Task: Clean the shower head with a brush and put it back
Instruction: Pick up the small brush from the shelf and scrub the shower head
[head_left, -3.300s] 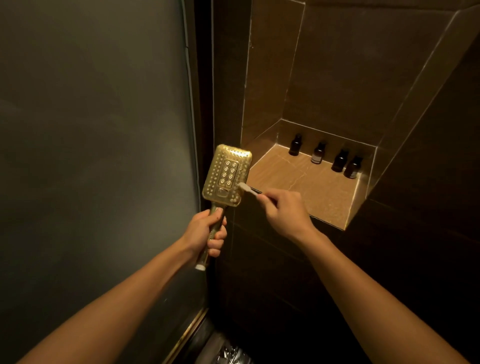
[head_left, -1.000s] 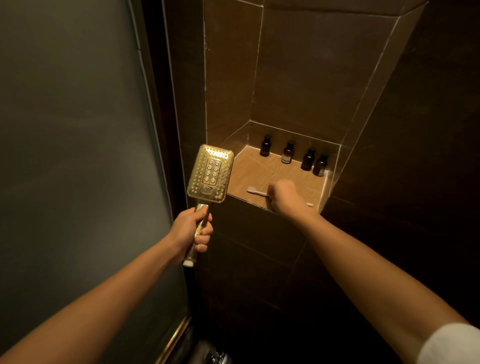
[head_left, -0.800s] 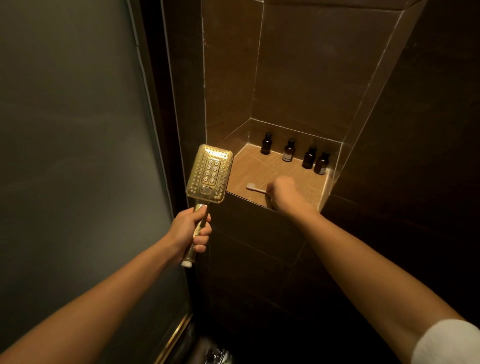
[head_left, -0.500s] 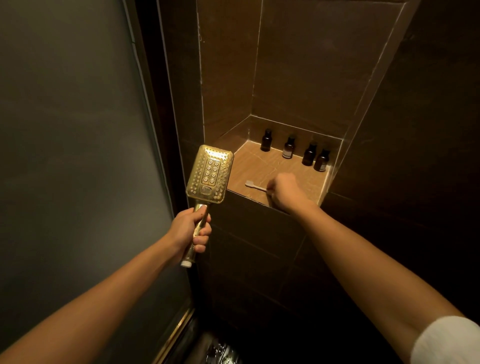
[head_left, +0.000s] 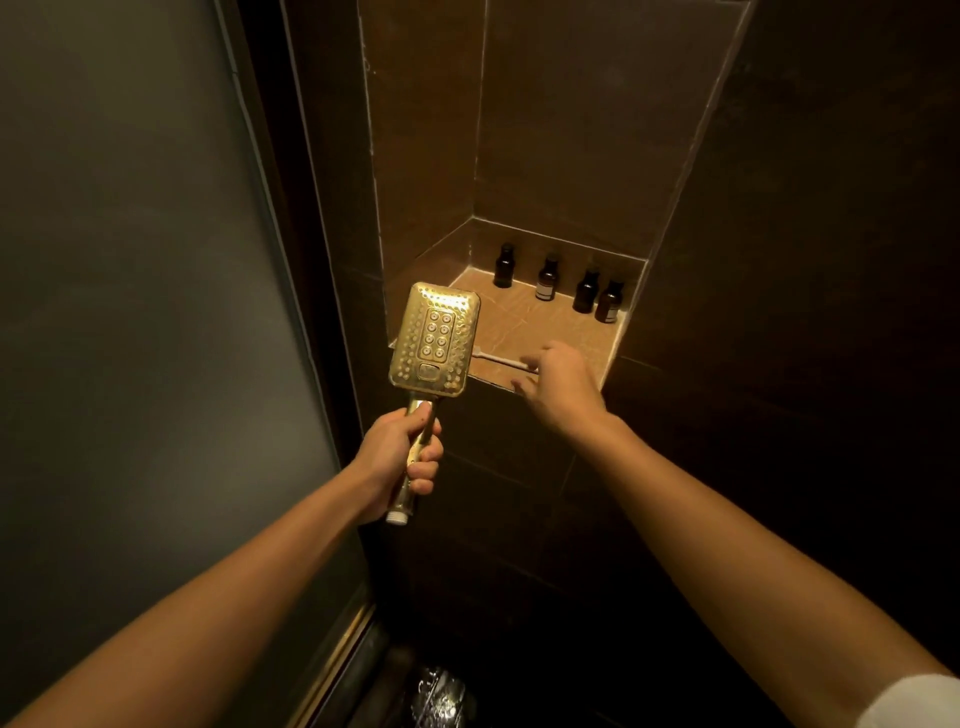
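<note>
My left hand (head_left: 400, 457) grips the handle of a gold rectangular shower head (head_left: 435, 340), held upright with its nozzle face toward me and its threaded end free below my fist. A small white brush (head_left: 498, 359) lies flat on the tiled niche shelf (head_left: 571, 332), its head partly hidden behind the shower head. My right hand (head_left: 558, 387) hovers over the shelf's front edge just right of the brush, fingers loosely spread and holding nothing.
Several small dark bottles (head_left: 546, 278) stand along the back of the niche. A frosted glass panel (head_left: 130, 312) fills the left side. Dark tiled wall (head_left: 779, 312) lies to the right. Something shiny (head_left: 441, 699) glints on the floor below.
My right hand carried the brush from the shower head to the shelf, laid it down and let go, now lifting off with fingers spread. My left hand kept the shower head upright.
</note>
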